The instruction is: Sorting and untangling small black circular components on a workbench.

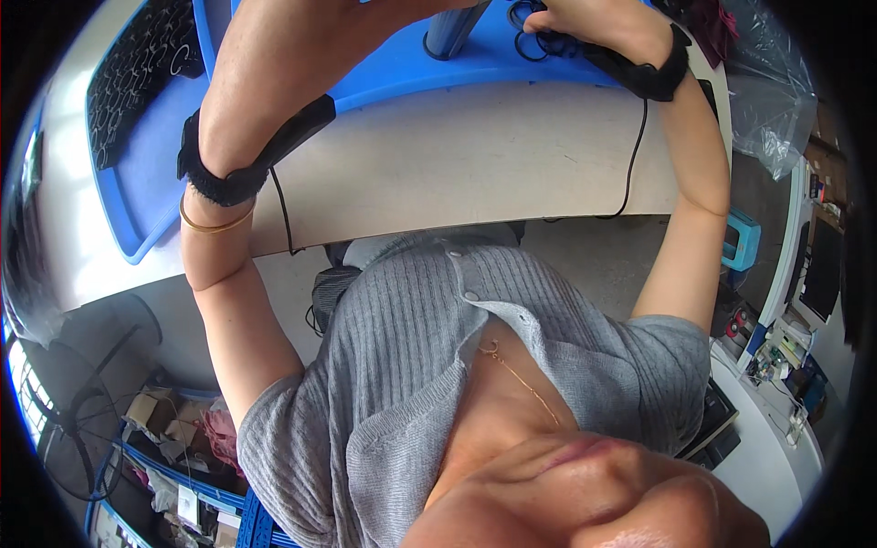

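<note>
I'm seeing black cables [555, 42] lying on the blue tray [402, 87], my right hand [607, 23] sitting just beside them — pinching or spread, I cannot tell; the left hand's [306, 55] fingers are hiding beyond the top edge, state unclear.

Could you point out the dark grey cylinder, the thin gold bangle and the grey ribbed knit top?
Dark grey cylinder [453, 35]: head view, its side.
Thin gold bangle [217, 230]: head view, its lower curve.
Grey ribbed knit top [402, 329]: head view, its front.
</note>
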Available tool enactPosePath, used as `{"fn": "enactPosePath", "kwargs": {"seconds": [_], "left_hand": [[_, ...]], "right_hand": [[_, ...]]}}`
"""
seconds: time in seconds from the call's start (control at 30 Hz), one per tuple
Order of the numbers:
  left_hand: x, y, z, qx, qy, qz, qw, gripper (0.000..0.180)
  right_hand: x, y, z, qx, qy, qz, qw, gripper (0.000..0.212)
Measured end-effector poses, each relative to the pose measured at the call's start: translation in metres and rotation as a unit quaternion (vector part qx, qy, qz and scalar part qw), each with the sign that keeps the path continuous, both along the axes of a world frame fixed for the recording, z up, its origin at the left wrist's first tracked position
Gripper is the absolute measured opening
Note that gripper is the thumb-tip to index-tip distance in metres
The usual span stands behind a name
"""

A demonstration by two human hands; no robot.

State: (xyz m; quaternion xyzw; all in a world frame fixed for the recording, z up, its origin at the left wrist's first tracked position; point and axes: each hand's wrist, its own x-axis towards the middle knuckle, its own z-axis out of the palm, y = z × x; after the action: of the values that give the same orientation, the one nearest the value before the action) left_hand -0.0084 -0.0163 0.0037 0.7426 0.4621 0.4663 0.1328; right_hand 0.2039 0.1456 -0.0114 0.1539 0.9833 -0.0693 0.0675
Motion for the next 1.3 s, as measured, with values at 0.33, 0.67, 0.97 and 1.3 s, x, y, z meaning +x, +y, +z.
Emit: {"fn": "enactPosePath", "kwargs": {"seconds": [0.33, 0.67, 0.97, 1.3], "left_hand": [[0.002, -0.004, 0.003, 0.003, 0.028, 0.017, 0.999, 0.039], [0.0, -0.004, 0.003, 0.011, 0.008, 0.001, 1.0, 0.039], [-0.003, -0.006, 0.006, 0.019, 0.064, 0.022, 0.998, 0.037], [-0.001, -0.005, 0.006, 0.049, 0.052, 0.021, 0.997, 0.033]], "right_hand": [[0.003, 0.006, -0.012, 0.019, -0.018, 0.021, 0.999, 0.032], [0.008, 0.008, 0.004, -0.059, 0.0, -0.063, 0.996, 0.035], [0.03, 0.02, 0.025, -0.119, 0.14, -0.095, 0.978, 0.019], [0.05, 0.032, 0.018, -0.177, 0.157, -0.168, 0.957, 0.015]]}}
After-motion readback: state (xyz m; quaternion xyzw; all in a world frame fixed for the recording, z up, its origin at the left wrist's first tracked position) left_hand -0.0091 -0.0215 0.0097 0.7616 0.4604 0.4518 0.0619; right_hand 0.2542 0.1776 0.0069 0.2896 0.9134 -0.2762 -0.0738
